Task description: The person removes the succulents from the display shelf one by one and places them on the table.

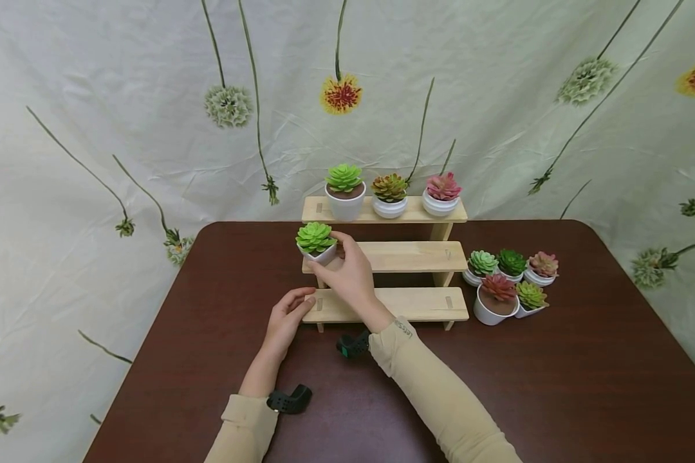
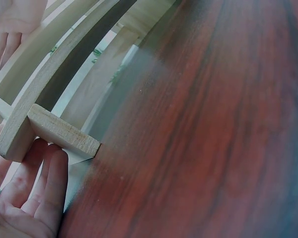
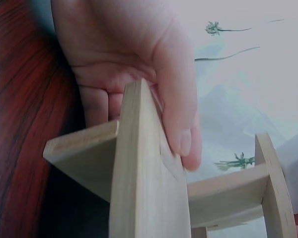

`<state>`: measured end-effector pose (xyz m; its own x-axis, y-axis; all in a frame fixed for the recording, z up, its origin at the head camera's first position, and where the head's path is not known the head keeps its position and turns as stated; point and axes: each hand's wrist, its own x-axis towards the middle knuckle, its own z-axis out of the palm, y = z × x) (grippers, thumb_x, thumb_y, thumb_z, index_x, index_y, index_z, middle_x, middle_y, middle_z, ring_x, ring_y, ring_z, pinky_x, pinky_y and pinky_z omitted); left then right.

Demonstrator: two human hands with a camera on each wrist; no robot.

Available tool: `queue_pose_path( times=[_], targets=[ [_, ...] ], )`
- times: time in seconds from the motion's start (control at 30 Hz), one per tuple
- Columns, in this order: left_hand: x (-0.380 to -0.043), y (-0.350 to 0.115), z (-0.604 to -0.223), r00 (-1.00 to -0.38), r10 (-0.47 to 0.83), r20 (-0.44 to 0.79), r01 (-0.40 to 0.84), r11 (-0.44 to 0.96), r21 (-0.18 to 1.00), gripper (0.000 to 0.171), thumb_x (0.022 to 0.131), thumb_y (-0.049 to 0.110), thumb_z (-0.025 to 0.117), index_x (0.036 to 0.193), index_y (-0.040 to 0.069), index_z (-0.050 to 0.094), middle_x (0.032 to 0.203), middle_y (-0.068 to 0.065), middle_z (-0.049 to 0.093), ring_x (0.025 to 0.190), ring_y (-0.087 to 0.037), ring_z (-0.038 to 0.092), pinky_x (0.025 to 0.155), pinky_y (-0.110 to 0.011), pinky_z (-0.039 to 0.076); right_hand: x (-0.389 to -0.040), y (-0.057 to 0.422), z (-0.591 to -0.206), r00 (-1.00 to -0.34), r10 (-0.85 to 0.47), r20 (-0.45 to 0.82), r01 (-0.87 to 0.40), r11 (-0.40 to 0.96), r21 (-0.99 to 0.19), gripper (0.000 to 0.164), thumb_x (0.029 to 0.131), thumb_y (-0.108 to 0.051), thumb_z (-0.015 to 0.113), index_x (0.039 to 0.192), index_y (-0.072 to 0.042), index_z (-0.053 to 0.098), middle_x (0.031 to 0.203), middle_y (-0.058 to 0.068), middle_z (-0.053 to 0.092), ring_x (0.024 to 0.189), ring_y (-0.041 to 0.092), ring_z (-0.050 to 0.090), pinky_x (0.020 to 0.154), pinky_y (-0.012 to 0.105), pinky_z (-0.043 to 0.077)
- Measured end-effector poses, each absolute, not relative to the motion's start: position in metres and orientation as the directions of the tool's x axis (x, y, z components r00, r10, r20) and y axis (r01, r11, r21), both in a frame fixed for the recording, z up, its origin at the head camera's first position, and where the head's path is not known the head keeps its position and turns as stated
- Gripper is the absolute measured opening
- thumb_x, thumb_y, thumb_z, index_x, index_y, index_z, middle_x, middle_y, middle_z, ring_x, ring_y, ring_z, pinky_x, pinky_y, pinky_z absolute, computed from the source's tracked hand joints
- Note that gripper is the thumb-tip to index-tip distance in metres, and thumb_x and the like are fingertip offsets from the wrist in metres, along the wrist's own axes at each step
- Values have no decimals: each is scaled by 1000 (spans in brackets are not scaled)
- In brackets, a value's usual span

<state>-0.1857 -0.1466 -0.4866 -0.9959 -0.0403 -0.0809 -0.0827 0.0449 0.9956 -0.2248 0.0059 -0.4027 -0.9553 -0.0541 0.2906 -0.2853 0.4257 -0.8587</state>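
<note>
My right hand (image 1: 352, 273) pinches a white pot (image 1: 323, 255) holding a bright green artificial succulent (image 1: 315, 236), at the left end of the middle tier of a three-tier wooden display stand (image 1: 408, 303). Whether the pot's base touches the shelf cannot be told. At the bottom tier's left end, my left hand (image 1: 282, 321) grips the board, its thumb on top and its fingers underneath, as the right wrist view shows. Along the top tier stand a green succulent (image 1: 345, 200), a brownish-green one (image 1: 390, 196) and a pink one (image 1: 442, 193), each in a white pot.
Right of the stand, several potted succulents cluster on the dark wooden table (image 1: 556, 386), among them a red one (image 1: 498, 299) and a yellow-green one (image 1: 531, 297). A white flower-print cloth (image 1: 150, 83) hangs behind the table. Each wrist wears a black band (image 1: 289, 400).
</note>
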Motion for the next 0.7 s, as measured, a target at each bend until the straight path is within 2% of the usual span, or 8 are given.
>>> queue_pose_path(
  times=[0.1,0.27,0.5,0.7],
  targets=[
    [-185,-146,-488,-997,-48,-64,-66,49,997,30,91,18,63,119,7,62,112,-10,63,93,-11,55,77,-22,43,-224,12,-403,-951,-46,305,-297,403,-866,65,76,-31,78,131,-9,49,118,7,57,102,20,55,86,35,44],
    [-184,-147,-487,-997,-50,-56,-59,65,996,31,90,23,64,118,9,63,115,-8,62,102,-14,53,82,-24,42,-224,23,-404,-945,-19,327,-313,351,-882,65,76,-26,79,130,-6,50,116,10,57,101,21,54,87,34,44],
    [-183,-149,-488,-997,-39,-66,-68,61,996,32,91,25,64,119,10,63,120,-8,59,112,-15,50,87,-26,41,-221,40,-408,-940,2,342,-321,337,-885,64,76,-26,79,129,-7,50,115,10,57,101,21,55,87,34,44],
    [-184,-147,-488,-997,-41,-68,-71,66,995,32,91,25,63,119,11,63,120,-7,59,108,-15,51,85,-26,41,-216,54,-411,-929,11,369,-347,318,-882,64,75,-25,80,130,-7,50,114,11,57,100,22,56,85,37,46]
  ],
)
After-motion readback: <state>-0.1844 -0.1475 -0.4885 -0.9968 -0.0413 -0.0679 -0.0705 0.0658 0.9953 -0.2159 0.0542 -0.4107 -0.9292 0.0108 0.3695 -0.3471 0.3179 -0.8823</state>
